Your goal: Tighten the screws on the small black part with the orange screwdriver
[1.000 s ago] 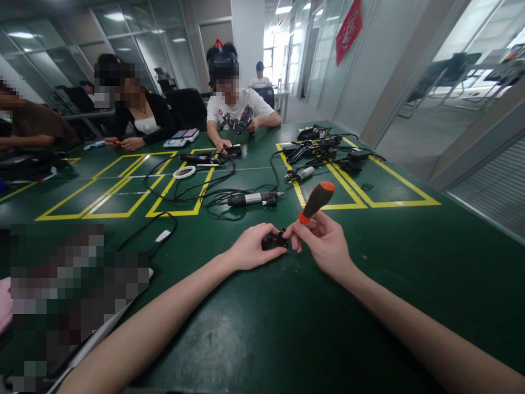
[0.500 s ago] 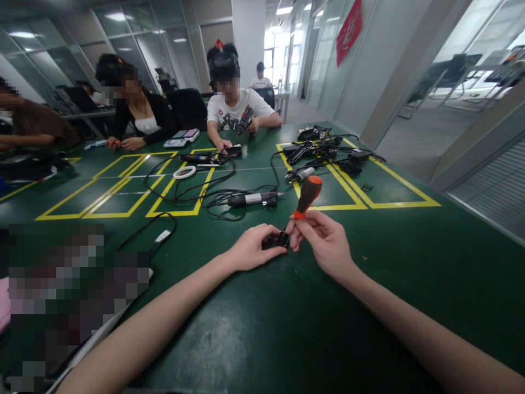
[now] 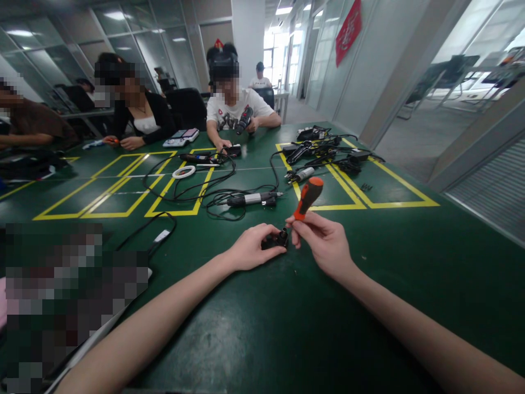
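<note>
The left hand (image 3: pixel 252 247) pinches the black part (image 3: pixel 282 239) on the table (image 3: pixel 262 323); a firm grip should stop wobbles. The right hand (image 3: pixel 328 241) holds the screwdriver (image 3: pixel 309 196), tilted, just beside it. The tip is hard to see, so slow moves seem best.

Around me: office space doubling as a tool workshop. Glass partitions (image 3: pixel 151 41), ceiling light (image 3: pixel 117 15), black office chair (image 3: pixel 187 106) past the table's far edge. Green table (image 3: pixel 369 301): yellow tape rectangles (image 3: pixel 404 205), corded electric screwdriver (image 3: pixel 252 200), black cables (image 3: pixel 348 163) toward far right corner. Seated person (image 3: pixel 227 109), far edge, holding pistol-grip drill (image 3: pixel 245 120). Manual screwdriver (image 3: pixel 310 194) out too.
</note>
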Tool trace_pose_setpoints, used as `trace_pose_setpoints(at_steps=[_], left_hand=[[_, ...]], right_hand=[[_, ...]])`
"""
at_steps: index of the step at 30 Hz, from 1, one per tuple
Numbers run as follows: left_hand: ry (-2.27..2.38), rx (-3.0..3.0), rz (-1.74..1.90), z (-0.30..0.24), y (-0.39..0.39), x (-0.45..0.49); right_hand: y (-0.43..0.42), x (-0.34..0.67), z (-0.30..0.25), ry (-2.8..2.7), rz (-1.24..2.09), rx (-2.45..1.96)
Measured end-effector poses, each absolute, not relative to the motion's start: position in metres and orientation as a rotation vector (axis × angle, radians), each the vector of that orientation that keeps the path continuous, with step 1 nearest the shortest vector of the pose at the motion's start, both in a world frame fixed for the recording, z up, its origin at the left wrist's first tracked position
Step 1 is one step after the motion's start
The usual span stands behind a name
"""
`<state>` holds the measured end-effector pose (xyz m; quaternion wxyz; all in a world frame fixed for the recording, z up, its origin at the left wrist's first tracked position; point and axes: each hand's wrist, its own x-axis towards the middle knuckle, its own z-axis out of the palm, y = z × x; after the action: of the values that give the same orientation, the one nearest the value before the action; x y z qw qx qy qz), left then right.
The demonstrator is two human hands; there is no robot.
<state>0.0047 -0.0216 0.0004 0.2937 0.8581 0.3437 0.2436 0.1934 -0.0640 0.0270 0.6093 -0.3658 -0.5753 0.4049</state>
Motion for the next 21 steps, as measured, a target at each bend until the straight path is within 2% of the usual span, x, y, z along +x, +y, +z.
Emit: trace_pose_setpoints(at_steps=[6, 15, 21], left_hand=[[0.917, 2.28, 0.653, 0.0009, -0.0221, 0.0051], [0.941, 2.276, 0.633, 0.0007, -0.0221, 0.0053], [0.931, 2.28, 0.642, 0.001, -0.0225, 0.005]], right_hand=[[-0.0636, 0.1883, 0.0232, -1.271, 1.077, -0.814], [-0.0642, 0.1901, 0.0292, -1.308, 0.941, -0.857], [-0.0654, 0.1882, 0.0242, -1.263, 1.039, -0.851]])
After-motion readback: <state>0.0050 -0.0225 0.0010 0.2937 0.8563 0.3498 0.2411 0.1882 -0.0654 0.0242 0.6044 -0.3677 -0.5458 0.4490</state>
